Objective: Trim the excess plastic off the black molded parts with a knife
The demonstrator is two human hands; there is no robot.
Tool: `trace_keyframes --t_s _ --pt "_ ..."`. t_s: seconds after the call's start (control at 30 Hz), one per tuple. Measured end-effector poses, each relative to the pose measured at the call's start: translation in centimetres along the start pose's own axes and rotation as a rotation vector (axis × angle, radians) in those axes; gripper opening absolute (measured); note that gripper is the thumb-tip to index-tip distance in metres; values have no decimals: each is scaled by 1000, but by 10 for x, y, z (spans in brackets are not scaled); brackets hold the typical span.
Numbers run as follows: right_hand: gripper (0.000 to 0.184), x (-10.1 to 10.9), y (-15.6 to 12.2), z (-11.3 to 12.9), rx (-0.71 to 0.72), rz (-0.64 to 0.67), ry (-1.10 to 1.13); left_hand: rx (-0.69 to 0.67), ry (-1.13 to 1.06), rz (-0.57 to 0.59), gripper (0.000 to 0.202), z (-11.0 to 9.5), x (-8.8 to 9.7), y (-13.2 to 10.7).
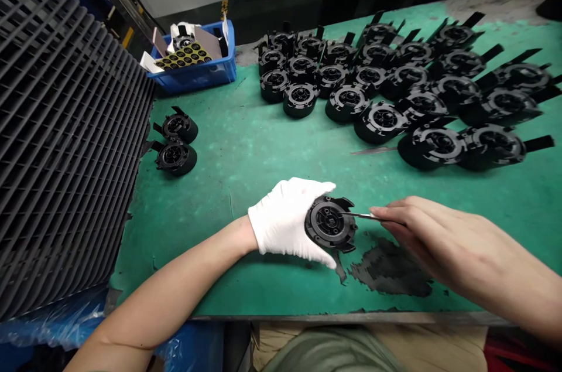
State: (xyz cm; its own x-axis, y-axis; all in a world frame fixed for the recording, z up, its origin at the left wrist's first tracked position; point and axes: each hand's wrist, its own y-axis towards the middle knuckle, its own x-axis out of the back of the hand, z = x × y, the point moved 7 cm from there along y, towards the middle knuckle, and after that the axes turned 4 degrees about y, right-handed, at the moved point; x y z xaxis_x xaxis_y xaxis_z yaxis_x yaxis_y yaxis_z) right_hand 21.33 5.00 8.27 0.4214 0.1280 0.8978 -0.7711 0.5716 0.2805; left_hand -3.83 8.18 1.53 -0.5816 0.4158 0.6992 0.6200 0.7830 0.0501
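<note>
My left hand (290, 222), in a white glove, wraps round a black round plastic housing (329, 222) near the front middle of the green mat. The housing's open face with its ring and inner ribs is turned up toward me. My bare right hand (425, 231) pinches a pair of thin metal tweezers (362, 216) from the right. Their tip reaches over the inner part of the housing; whether it touches or carries anything is too small to tell.
Many similar black housings (346, 102) stand in rows at the back right, and two more (176, 156) at the left. Behind those is a blue bin (197, 76) with a sheet of round black stickers (187, 57). Stacked grey grid trays (65, 126) wall off the left side.
</note>
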Motion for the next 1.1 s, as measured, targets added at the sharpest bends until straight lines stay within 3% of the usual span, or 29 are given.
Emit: trace_keyframes --t_s 0.07,0.17,0.3,0.4,0.57,0.7,0.77,0.83,0.9,1.1 --pt "29 -3 -5 4 -62 -61 -4 39 19 -23 106 -1 -2 0" --pt "30 -9 -10 9 -142 -134 26 24 -14 45 85 -4 -4 1" --pt "42 -9 -16 3 -264 -173 91 -41 -89 11 92 -3 5 -6" --pt "36 0 -17 -10 -295 -158 75 -87 -59 6 81 -4 8 -14" --pt "24 8 -2 -29 -83 -49 60 -71 63 81 66 -7 6 -19" --pt "34 -3 10 -35 25 95 93 -67 47 114 66 -6 7 -18" --pt "33 -10 14 -34 48 143 100 -61 -54 111 79 -4 8 -15" --pt "31 -14 19 -32 82 159 99 -63 -150 123 113 -3 7 -10" --pt "33 -17 24 -30 134 161 95 -66 -172 168 129 -4 4 -5" --pt "48 -17 36 -38 223 111 135 -46 -69 230 102 -9 -2 3"
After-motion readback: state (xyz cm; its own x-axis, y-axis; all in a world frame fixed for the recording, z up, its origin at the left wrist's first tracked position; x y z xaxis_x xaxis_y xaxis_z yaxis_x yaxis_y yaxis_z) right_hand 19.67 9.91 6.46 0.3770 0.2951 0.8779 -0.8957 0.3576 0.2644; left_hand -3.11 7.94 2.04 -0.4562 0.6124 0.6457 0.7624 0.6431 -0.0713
